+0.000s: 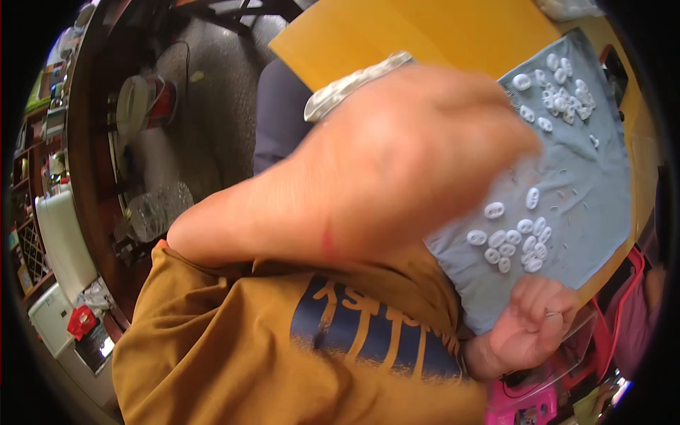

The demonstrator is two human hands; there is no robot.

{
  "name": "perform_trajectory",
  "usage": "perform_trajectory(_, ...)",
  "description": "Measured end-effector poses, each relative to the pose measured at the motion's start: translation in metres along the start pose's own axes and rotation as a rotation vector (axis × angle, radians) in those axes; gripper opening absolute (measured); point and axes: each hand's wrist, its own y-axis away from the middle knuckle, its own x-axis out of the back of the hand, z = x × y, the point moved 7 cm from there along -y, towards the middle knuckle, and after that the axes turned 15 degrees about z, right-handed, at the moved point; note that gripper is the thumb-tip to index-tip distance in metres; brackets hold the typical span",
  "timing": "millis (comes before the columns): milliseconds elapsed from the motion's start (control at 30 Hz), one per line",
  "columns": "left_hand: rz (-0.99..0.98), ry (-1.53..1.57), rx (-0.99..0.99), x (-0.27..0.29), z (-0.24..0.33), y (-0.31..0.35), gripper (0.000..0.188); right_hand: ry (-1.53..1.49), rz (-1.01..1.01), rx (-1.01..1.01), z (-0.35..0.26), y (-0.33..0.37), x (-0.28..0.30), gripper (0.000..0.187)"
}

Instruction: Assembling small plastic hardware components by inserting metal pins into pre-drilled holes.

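Observation:
My left hand [439, 149] is raised close in front, large and smeared by motion, and its fingers are hidden from me. A pale, uneven strip [354, 85] shows past its far edge; whether the hand holds it I cannot tell. At the lower right, my right hand [535, 319] is closed, its fingers curled round a small metal pin [552, 314]. It is at the near edge of a light blue cloth [595, 184]. White oval plastic pieces with two holes [507, 250] lie loose on the cloth near it. More white pieces [563, 103] are heaped farther back. Several thin metal pins [559, 208] are scattered between the groups.
A yellow-orange board [418, 32] covers the table beyond my left hand. Below my right hand are a pink plastic object [520, 404] and a clear plastic edge. A white bucket [134, 101] and a clear plastic container [159, 210] stand to the left.

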Motion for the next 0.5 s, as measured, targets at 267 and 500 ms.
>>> perform_trajectory(267, -0.327, -0.645, -0.101, -0.016, -0.068, -0.006, 0.012, -0.101, 0.042, -0.157, 0.010, -0.014, -0.028, 0.003)
perform_trajectory(500, -0.365, -0.698, -0.081, -0.025, -0.072, -0.019, 0.007, -0.239, 0.082, -0.332, 0.017, -0.030, -0.031, 0.008)
